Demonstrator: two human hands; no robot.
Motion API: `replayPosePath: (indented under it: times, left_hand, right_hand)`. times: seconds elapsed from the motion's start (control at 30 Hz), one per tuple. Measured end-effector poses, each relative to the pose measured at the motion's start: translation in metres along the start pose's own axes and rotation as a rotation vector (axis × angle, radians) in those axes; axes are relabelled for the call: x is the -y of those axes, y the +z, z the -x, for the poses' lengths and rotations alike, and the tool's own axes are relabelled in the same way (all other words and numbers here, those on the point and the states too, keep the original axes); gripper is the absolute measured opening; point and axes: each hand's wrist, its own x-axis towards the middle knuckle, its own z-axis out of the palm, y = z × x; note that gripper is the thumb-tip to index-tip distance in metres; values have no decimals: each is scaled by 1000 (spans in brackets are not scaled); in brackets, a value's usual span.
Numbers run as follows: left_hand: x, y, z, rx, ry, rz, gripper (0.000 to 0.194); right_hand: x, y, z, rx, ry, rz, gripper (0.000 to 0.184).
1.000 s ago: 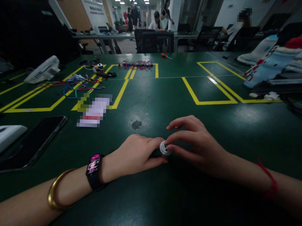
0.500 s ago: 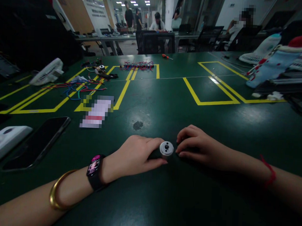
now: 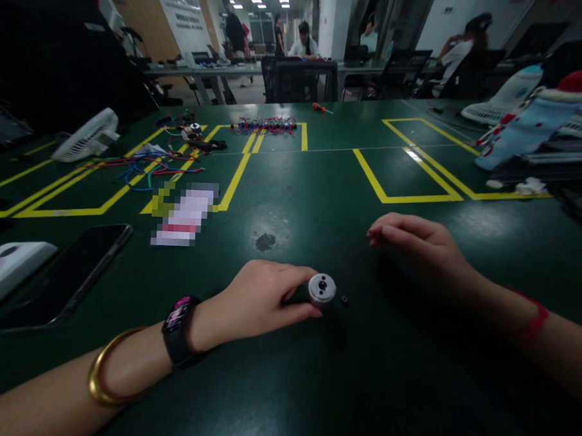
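My left hand (image 3: 258,300) grips a short silver metal cylinder (image 3: 322,290), which stands upright on the green table. Thumb and index finger press on its sides; its round top face has a dark centre and small dark holes. Just right of the cylinder lies a tiny dark ring-like piece (image 3: 344,300), touched by neither hand. Farther right, my right hand (image 3: 422,243) is loosely closed, fingers curled together and thumb along them. Nothing shows at its fingertips, and its palm is turned out of sight.
Left of my arm lie a black phone (image 3: 66,279) and a white device (image 3: 13,270). Loose wires (image 3: 153,167), a small white fan (image 3: 88,135) and a wire bundle (image 3: 266,125) are beyond. A screwdriver (image 3: 321,108) sits at the far edge; a light-blue bottle-like object (image 3: 521,135) stands right.
My right hand has moved away from the cylinder, right and farther forward, and the tiny dark piece is now exposed on the table. My left hand keeps its hold on the cylinder.
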Motion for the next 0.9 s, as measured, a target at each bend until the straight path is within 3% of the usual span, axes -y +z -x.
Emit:
replayPosePath:
  times: [0.07,0.17,0.3,0.6,0.67,0.8,0.9]
  left_hand:
    - [0,0,0,1,3,6,32]
    - [0,0,0,6,4,2,33]
    - [-1,1,0,-5,6,-16,34]
    - [-1,0,0,4,-6,-34,32]
    - [-1,1,0,4,-6,-32,32]
    - [-2,1,-1,1,-5,-40,33]
    - [-2,1,-1,-8,2,-50,32]
  right_hand:
    - [-10,-5,-6,-139,64,-54,13]
    - [-19,-7,-10,-191,149,-51,15]
    - [-15,-3,-7,-107,177,82,21]
    - [-11,-3,-7,19,89,316,28]
    - [-6,-1,-5,97,-12,431,24]
    - [12,8,4,432,-256,645,21]
    - [20,16,11,535,-317,679,24]
